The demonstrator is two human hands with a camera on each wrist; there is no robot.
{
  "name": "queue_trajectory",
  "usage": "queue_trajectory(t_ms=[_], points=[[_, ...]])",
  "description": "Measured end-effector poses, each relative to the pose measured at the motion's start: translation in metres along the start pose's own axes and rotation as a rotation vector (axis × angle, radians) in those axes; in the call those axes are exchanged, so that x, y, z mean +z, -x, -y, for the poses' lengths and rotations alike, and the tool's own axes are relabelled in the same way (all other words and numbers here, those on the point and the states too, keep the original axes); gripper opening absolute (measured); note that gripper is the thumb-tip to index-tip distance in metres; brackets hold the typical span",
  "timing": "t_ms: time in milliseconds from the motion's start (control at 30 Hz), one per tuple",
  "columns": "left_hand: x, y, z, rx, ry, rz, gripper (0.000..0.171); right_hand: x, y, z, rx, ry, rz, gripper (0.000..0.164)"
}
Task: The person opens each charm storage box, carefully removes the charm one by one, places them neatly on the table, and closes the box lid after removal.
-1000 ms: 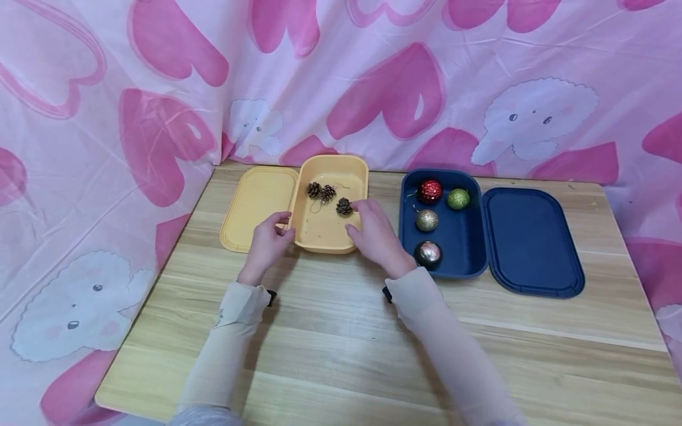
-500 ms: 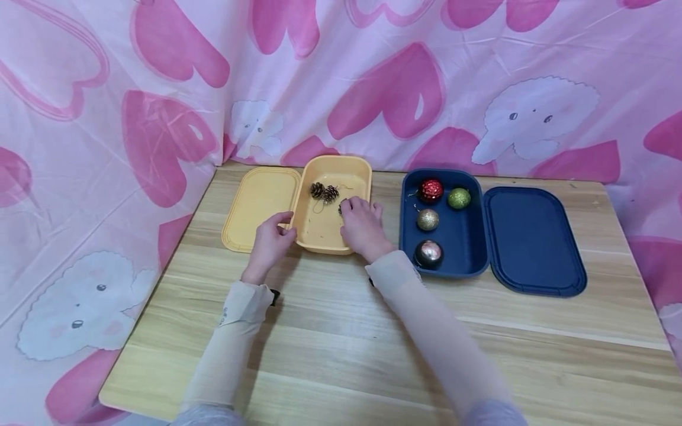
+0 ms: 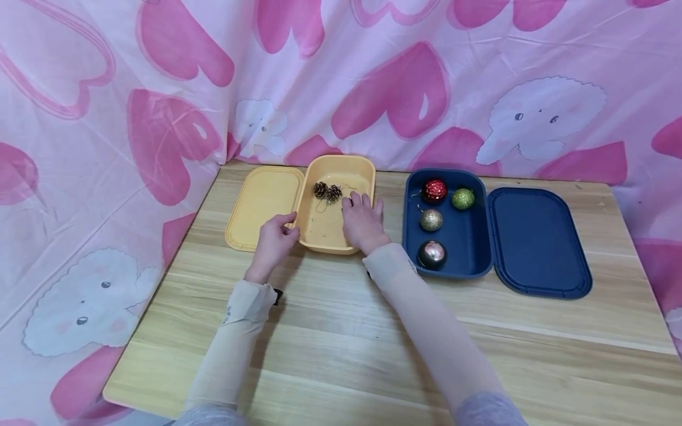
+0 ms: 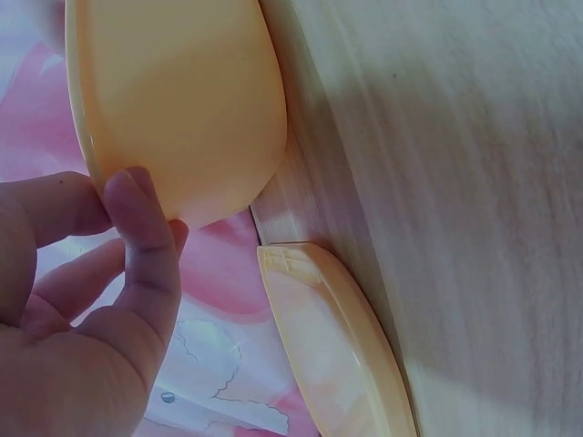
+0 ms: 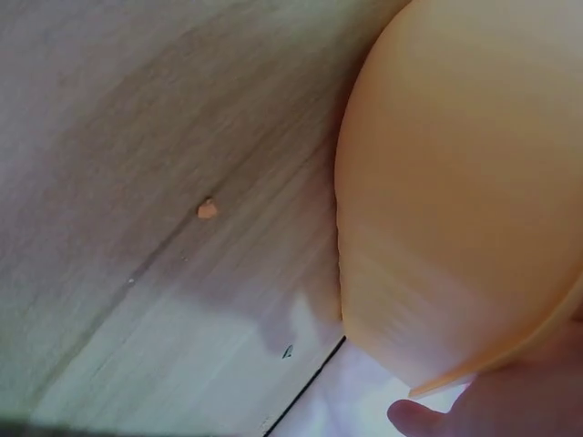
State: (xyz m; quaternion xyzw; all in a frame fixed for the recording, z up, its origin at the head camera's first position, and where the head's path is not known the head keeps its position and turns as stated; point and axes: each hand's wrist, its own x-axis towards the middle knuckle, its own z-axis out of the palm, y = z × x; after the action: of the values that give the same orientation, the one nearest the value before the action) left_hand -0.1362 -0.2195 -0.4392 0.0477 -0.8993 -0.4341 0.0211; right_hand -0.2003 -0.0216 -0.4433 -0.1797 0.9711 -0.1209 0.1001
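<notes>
At the left rim of a yellow lidless box [image 3: 322, 238], my left hand [image 3: 273, 244] pinches the edge between thumb and fingers. The left wrist view shows the thumb [image 4: 137, 205] over the box's outer wall. Two brown pine cones [image 3: 333, 194] with thin string loops lie side by side in the box. My right hand [image 3: 364, 223] reaches over the box's right rim, palm down and fingers bent downward, covering a third pine cone. Whether these fingers grip that cone I cannot tell. In the right wrist view only part of the hand [image 5: 524, 401] shows past the box wall.
A yellow lid [image 3: 261, 207] lies left of the box. To the right, a navy box [image 3: 469, 254] holds red [image 3: 434, 191], green [image 3: 463, 199], gold [image 3: 431, 220] and silvery [image 3: 432, 254] ornament balls. Its navy lid [image 3: 540, 242] lies beside it. A pink curtain [image 3: 389, 89] hangs behind.
My right hand has moved slightly left and over the third pine cone, which it now covers; its fingers were beside the cone before. The left hand has stayed at the yellow rim.
</notes>
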Motion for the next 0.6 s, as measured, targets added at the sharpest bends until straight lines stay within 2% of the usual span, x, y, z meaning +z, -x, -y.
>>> queue_trajectory(t_ms=[233,600], points=[[0.0002,-0.0010,0.0008,0.005,0.007,0.007,0.041,0.0004,-0.0008,-0.0007,-0.001,0.000,-0.019,0.037],[0.0007,-0.0014,0.0022,-0.008,0.005,0.012,0.041,-0.0004,0.0003,-0.0011,-0.012,-0.018,-0.014,0.037]])
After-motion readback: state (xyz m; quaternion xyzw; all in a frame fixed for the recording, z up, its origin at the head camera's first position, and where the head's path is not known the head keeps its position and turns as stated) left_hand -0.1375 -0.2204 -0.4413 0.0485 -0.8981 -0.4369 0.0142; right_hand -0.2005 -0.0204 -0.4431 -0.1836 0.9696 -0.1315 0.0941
